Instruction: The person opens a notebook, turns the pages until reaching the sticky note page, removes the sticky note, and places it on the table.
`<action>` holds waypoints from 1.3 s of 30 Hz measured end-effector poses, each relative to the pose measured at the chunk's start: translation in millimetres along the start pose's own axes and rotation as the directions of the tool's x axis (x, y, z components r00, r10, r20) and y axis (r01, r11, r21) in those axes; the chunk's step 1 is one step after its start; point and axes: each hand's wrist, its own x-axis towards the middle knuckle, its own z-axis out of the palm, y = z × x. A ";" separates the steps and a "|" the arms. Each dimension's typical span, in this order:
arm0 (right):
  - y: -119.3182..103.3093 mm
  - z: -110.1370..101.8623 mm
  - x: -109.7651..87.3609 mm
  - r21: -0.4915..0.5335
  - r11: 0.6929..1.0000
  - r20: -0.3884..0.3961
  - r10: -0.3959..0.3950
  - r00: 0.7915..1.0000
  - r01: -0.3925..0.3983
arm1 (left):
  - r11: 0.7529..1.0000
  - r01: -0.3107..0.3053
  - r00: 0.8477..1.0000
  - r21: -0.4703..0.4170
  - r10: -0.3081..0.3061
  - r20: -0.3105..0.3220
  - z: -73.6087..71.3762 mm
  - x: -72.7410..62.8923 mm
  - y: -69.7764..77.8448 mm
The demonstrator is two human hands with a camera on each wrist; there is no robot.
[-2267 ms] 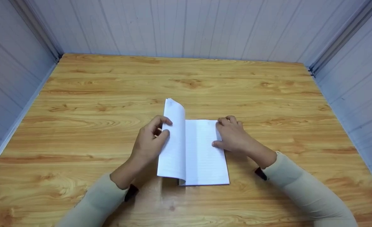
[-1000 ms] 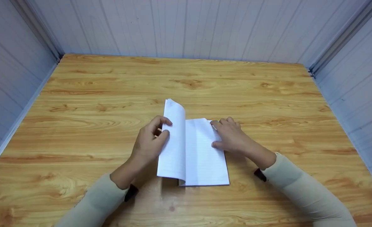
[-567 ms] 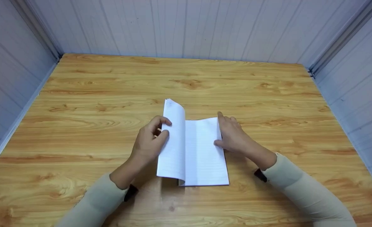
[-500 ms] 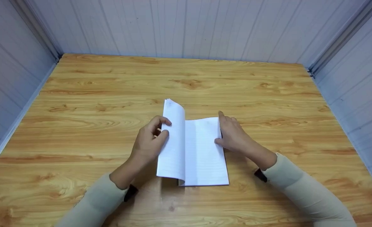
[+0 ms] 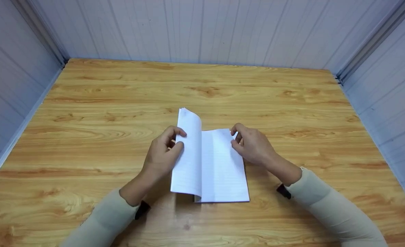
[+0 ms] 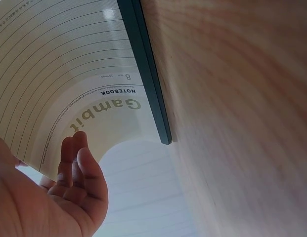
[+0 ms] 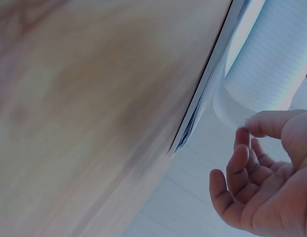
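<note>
An open notebook (image 5: 224, 171) with faintly ruled white pages lies on the table. My left hand (image 5: 163, 151) holds its turned-over left pages (image 5: 188, 161) upright and curved, thumb in front at the outer edge. From below, in the left wrist view, the back of that sheaf (image 6: 89, 54) shows ruled lines and the words "Gambit" and "NOTEBOOK", beside a dark spine strip (image 6: 146, 64). At the right page's upper outer edge, my right hand (image 5: 254, 144) pinches the top page between thumb and forefinger; its corner is drawn inward. The other right fingers (image 7: 220, 192) curl loosely.
The wood-grain table (image 5: 120, 96) stretches around the notebook. White panelled walls (image 5: 202, 31) border it at the back and both sides. Small dark devices (image 5: 142, 210) sit under the wrists at the sleeve ends.
My right hand has shifted from lying flat along the page's outer edge to pinching its upper part, and the page corner has been pulled left. My left hand stays put.
</note>
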 end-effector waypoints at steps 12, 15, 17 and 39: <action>-4.7 3.9 -5.8 0.065 0.989 0.034 -0.132 0.991 0.130 | 1.000 -0.010 1.000 0.008 0.010 -0.006 -0.7 -0.7 -1.3; -6.7 4.0 -5.8 0.073 0.984 0.045 -0.165 0.985 0.161 | 1.000 -0.018 1.000 0.006 0.018 -0.012 -0.4 -0.3 -1.6; -7.2 4.4 -5.6 0.077 0.978 0.048 -0.197 0.979 0.193 | 1.000 -0.025 1.000 0.004 0.025 -0.018 -0.1 -0.1 -1.6; -12.1 8.2 -6.0 0.212 0.905 0.196 -0.408 0.892 0.368 | 1.000 -0.010 1.000 -0.004 0.010 -0.012 0.5 0.1 -0.4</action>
